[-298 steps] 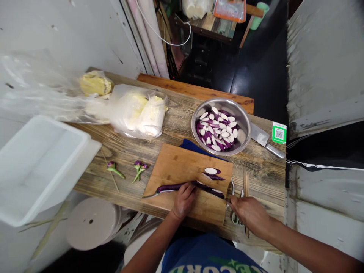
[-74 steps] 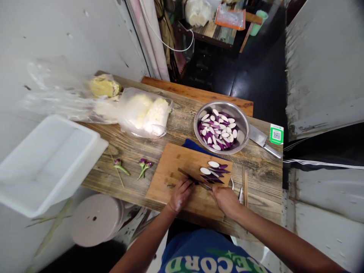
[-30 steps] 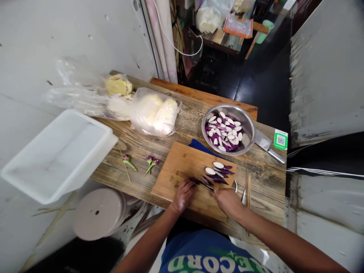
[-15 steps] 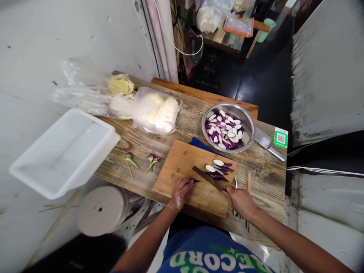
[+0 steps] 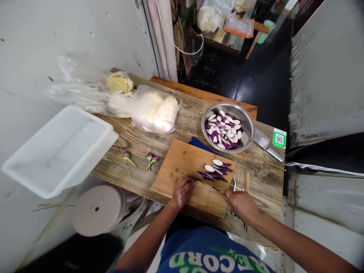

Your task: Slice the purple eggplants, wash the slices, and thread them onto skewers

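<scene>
On the wooden cutting board (image 5: 170,163), my left hand (image 5: 182,192) has its fingers closed on the end of a purple eggplant (image 5: 195,178). My right hand (image 5: 243,207) grips a knife (image 5: 209,185) by its handle. The blade is seen nearly edge-on, its tip close to my left fingertips and the eggplant. Slanted eggplant slices (image 5: 209,168) with white faces and purple skin lie just beyond the blade. Behind the board, a steel bowl (image 5: 251,132) holds many more such slices.
A cleaver (image 5: 262,138) lies beside the bowl, near a green QR card (image 5: 279,139). Chopsticks (image 5: 247,182) are right of the board. Cut eggplant stems (image 5: 151,161), bagged cabbage (image 5: 165,112) and a white plastic bin (image 5: 106,146) are to the left. A round stool (image 5: 96,210) stands below.
The knife blade has come down and toward me, turning from showing its flat to nearly edge-on beside the eggplant. My left hand stays almost in place.
</scene>
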`<state>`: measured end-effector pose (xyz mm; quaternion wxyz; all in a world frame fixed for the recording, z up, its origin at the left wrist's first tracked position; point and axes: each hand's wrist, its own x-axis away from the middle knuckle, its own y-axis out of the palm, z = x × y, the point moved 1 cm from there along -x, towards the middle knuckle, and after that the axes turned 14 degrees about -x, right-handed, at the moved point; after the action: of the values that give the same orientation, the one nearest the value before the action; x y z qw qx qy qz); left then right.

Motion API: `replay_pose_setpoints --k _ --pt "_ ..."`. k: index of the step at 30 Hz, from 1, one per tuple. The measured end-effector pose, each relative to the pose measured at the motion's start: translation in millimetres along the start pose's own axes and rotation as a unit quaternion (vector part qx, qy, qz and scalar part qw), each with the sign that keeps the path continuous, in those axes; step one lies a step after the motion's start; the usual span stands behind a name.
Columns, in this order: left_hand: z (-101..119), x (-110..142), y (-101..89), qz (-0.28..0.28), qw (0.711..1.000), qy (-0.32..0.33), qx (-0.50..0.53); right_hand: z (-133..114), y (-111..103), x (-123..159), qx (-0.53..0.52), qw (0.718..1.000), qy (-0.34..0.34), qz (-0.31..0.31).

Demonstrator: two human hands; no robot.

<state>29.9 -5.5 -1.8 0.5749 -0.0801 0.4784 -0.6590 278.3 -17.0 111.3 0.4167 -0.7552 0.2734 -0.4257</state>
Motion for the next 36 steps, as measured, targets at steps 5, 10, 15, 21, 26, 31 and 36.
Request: replay_pose_setpoints --k 5,10,15,21,26,31,36 --pt "-0.2 -0.6 2.4 0.008 1.0 0.0 0.006 8.3 -10.6 -4.8 -0.013 0.999 0.008 -0.031" --pt "-2.2 0.9 2.2 0.0 1.0 -0.007 0.007 4.8 -9.3 -17.1 -0.038 0.998 0.017 -0.044" --pt "-5.8 8.9 11.4 -0.013 1.0 -0.008 -0.01 -13.1 7.6 -39.2 -0.056 0.998 0.034 -0.005" --pt "-22.7 13.5 -6.0 -0.014 0.992 -0.041 -0.119 -3.8 9.8 -20.4 -0.078 0.994 0.052 0.063" --pt "-81.2 -9.5 -55.8 0.075 0.966 -0.107 -0.223 7.7 -0.4 -1.5 -0.067 0.982 0.051 0.168" --pt "-127.8 -35.8 -79.2 -0.009 0.922 -0.212 -0.325 13.5 -12.1 11.1 -0.021 0.977 0.04 0.208" --pt "-113.3 -36.7 -74.9 0.013 0.915 -0.246 -0.319 20.4 -16.8 26.8 0.042 0.976 -0.007 0.212"
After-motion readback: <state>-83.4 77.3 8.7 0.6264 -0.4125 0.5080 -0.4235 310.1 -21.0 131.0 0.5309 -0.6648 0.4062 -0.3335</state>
